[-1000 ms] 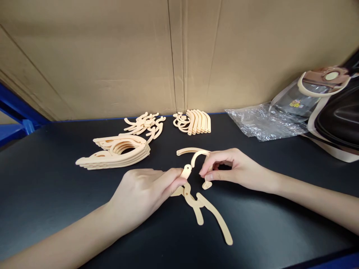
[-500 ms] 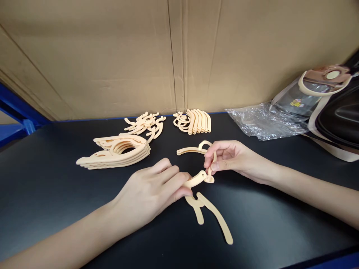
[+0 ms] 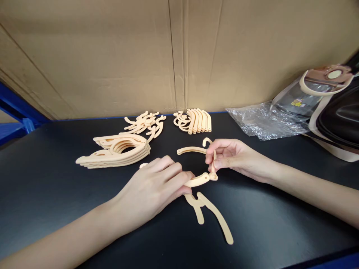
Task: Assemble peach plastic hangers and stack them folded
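Observation:
My left hand (image 3: 161,186) is closed around a cream plastic hanger arm (image 3: 198,181), whose holed end points to the right. Between the fingers of my right hand (image 3: 232,158) is a cream hanger hook (image 3: 214,164), its curved tip up and its wider base down. That base meets the arm's holed end; whether they are joined I cannot tell. Behind my right fingers another hanger arm (image 3: 190,150) lies on the table, partly covered. In front of my left hand lies a flat branched hanger piece (image 3: 217,215), with one end under the fingers.
Folded hangers (image 3: 123,157) are stacked at left. Behind them lies a heap of loose hanger parts (image 3: 144,122). Several arms (image 3: 199,120) stand in a row beside loose hooks (image 3: 181,121). A clear plastic bag (image 3: 263,119), a bottle (image 3: 297,97) and a black bag (image 3: 340,119) occupy the right.
The hook in my right hand has turned more upright and shifted slightly right. The arm in my left hand has moved a little right with it, and its far end now shows behind the hand.

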Motion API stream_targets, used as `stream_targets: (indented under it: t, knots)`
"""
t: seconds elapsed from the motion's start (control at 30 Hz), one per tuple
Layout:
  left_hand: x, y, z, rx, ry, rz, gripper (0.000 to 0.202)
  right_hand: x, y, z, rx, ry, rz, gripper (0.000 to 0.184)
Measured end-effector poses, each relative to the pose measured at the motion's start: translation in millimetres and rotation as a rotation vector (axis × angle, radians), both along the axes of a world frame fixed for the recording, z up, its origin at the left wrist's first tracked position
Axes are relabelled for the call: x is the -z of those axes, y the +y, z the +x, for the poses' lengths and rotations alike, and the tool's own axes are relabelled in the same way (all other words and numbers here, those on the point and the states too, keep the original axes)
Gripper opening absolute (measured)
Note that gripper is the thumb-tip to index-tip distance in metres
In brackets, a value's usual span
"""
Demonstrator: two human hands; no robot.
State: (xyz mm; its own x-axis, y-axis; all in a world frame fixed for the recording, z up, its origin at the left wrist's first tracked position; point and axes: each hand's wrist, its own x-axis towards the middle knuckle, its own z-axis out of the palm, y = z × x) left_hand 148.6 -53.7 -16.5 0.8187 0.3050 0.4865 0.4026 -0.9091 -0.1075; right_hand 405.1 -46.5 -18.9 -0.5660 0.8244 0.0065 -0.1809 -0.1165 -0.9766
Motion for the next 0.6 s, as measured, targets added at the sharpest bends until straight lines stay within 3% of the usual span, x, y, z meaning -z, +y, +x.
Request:
stream_targets:
  t: [0.6]
  knots:
    - [1.5, 1.9, -1.3, 0.022, 0.029, -0.103, 0.028, -0.9, -4.9, 2.6, 0.012, -0.291, 0.174, 0.016]
